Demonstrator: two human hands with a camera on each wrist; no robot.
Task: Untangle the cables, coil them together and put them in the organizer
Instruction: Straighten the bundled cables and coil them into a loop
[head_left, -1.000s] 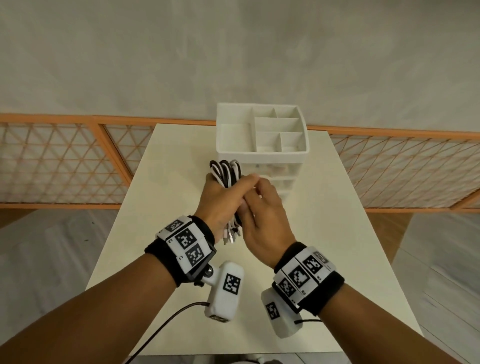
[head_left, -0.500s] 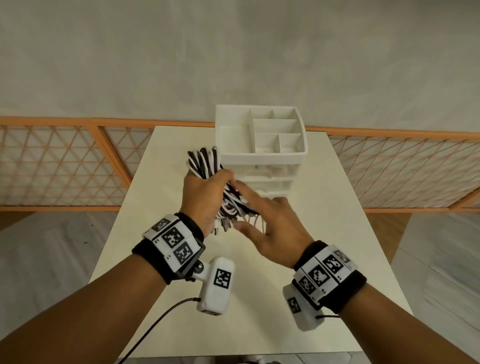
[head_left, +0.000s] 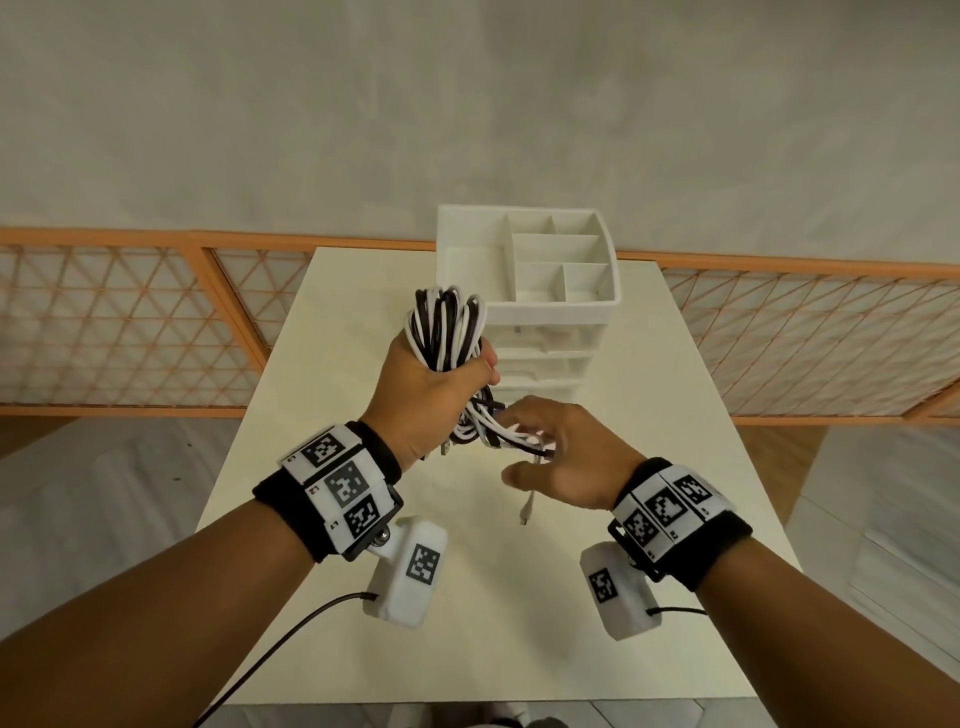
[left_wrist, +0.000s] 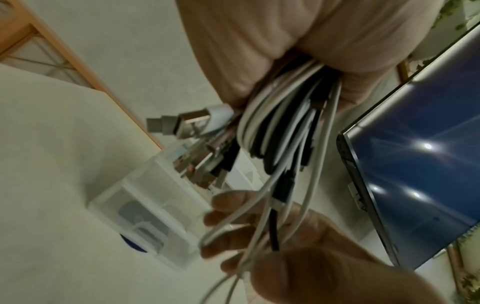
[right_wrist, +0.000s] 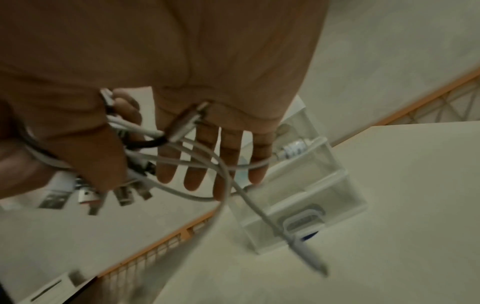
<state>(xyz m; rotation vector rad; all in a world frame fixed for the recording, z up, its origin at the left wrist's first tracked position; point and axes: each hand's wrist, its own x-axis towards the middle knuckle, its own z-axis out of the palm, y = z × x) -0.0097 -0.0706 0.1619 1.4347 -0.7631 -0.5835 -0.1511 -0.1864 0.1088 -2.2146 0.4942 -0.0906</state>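
Black-and-white cables (head_left: 448, 332), coiled, are clamped in the left hand (head_left: 423, 397) above the table's (head_left: 322, 322) middle, just before the organizer (head_left: 530, 270) at its far edge; grip keeps the loops together. Right hand (head_left: 563, 457), fingers loosely spread, cradles loose tails w/ plugs, prob. to gather them before stowing.

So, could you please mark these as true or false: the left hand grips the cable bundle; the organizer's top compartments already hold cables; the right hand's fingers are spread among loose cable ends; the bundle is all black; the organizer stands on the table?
1. The left hand grips the cable bundle. True.
2. The organizer already holds cables in its top compartments. False: those compartments look bare.
3. The right hand has its fingers spread among loose cable ends. True.
4. The bundle is all black. False: black and white cables are mixed.
5. The organizer stands on the table. True.
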